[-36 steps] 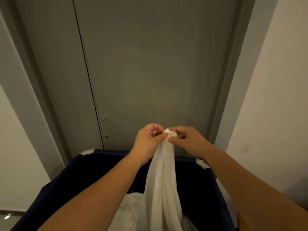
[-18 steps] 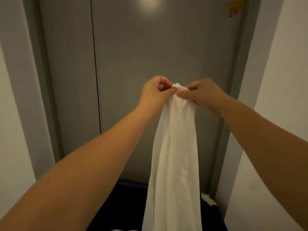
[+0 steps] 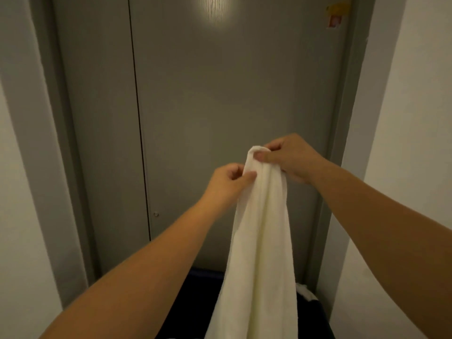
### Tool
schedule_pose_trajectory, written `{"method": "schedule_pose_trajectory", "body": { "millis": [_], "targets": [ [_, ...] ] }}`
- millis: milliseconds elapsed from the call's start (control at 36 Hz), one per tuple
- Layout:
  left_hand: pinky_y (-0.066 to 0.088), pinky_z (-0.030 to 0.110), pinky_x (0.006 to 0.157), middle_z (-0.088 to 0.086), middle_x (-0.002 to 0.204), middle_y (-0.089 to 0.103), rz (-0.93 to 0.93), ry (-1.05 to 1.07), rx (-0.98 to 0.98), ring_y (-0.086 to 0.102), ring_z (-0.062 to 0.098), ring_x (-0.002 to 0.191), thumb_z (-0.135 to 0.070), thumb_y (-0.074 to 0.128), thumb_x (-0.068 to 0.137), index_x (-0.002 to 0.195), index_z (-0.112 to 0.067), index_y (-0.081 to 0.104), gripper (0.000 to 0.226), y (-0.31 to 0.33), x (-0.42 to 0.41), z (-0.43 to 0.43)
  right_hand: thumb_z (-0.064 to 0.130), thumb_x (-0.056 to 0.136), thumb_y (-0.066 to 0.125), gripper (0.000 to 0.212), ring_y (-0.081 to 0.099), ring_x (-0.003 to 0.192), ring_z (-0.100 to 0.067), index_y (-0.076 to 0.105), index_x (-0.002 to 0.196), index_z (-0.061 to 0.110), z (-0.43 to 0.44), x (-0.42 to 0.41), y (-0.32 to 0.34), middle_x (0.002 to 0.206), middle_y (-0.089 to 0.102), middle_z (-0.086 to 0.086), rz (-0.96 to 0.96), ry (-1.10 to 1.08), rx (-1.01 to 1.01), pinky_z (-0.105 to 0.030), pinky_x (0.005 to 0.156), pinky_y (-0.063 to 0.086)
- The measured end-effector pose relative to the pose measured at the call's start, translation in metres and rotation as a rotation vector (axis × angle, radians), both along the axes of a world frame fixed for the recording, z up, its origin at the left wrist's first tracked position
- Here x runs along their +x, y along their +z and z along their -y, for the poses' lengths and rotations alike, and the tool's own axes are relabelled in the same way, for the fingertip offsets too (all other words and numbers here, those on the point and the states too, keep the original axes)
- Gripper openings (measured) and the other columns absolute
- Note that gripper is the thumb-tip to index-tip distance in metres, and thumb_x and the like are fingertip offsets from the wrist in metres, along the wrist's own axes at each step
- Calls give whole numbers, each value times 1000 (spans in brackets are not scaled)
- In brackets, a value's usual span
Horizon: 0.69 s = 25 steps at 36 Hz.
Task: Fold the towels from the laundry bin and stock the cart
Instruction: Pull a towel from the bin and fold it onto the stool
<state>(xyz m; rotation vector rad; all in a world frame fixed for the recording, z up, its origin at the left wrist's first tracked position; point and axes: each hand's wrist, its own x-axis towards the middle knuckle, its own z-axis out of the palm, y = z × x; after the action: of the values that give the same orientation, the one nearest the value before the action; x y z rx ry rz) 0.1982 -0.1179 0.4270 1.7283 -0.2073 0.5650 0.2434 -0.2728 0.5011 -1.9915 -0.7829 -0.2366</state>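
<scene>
A big flat grey door (image 3: 220, 94) fills the view. In front of it hangs a long white cloth towel (image 3: 261, 241), held up in the air. Its lower part drops down over the dark blue fabric laundry bin (image 3: 198, 304). The right hand (image 3: 291, 157) pinches the towel's top end. The left hand (image 3: 230, 182) pinches the towel's edge just below, fingers curled. A small yellow and pink sticker (image 3: 338, 13) sits high on the door.

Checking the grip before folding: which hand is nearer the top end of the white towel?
Right. The right hand pinches the white towel at its very top end; the left hand pinches its edge a little lower, on the left.
</scene>
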Motion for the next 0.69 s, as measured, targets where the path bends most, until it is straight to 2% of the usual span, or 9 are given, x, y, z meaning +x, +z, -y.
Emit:
{"method": "schedule_pose_trajectory", "body": {
  "millis": [56,139,194,278,333,417,528,611,694],
  "targets": [
    [56,40,74,12,87,73,-72,24,-20,68,23,77,-21,67,89,88,-5,72,17,-18,0,-3,21,84,72,7,61,58,1,75,81,16,-1,0,-12,70,69,7,-21,25,-52,-15,56,48],
    [52,36,65,13,78,71,-55,110,-67,62,17,67,-18,69,87,83,-1,73,17,-39,-1,-8,21,84,72,7,61,60,-1,75,84,14,1,3,-34,72,70,4,-130,36,-73,-16,56,48],
    [54,33,66,13,80,73,-66,96,-84,64,14,67,-14,72,84,81,-4,75,11,-48,-2,-9,20,81,75,9,62,62,-7,75,82,11,1,4,-49,71,70,1,-222,47,-15,-20,57,49],
    [56,36,72,12,84,74,-70,80,-107,68,17,73,-9,75,81,80,-3,76,6,-59,-3,-9,16,80,75,11,62,55,-6,72,81,5,0,-1,-68,64,69,2,-346,66,114,-17,51,47],
    [57,39,77,11,85,75,-79,68,-122,70,21,78,-7,76,80,81,-2,76,5,-64,-3,-11,19,82,73,13,63,54,-5,72,80,7,-1,-6,-78,62,69,3,-362,64,119,-14,50,47],
    [58,40,81,9,86,75,-115,34,-127,71,26,85,-7,76,79,85,0,75,10,-71,-4,-13,19,83,72,11,67,63,-6,73,80,9,0,-7,-89,70,72,2,-366,64,114,-15,58,52],
    [56,47,86,14,89,74,-154,21,-154,70,32,90,-9,79,76,84,2,74,14,-79,-3,-13,2,77,74,7,64,75,-18,68,80,0,0,-3,-97,77,68,-9,-478,2,247,-30,78,54],
    [56,48,86,12,87,74,-161,35,-192,71,30,87,-8,80,75,79,-3,76,8,-84,-2,-12,-6,76,72,10,64,74,-18,65,83,-4,0,-3,-100,78,65,-10,-598,16,321,-28,76,55],
    [57,47,84,12,86,74,-155,32,-202,71,29,85,-6,79,75,77,-4,76,5,-86,-2,-10,-1,77,72,13,67,81,-19,68,90,-2,2,-4,-103,85,70,-10,-630,65,287,-29,77,57]
  ]
}}
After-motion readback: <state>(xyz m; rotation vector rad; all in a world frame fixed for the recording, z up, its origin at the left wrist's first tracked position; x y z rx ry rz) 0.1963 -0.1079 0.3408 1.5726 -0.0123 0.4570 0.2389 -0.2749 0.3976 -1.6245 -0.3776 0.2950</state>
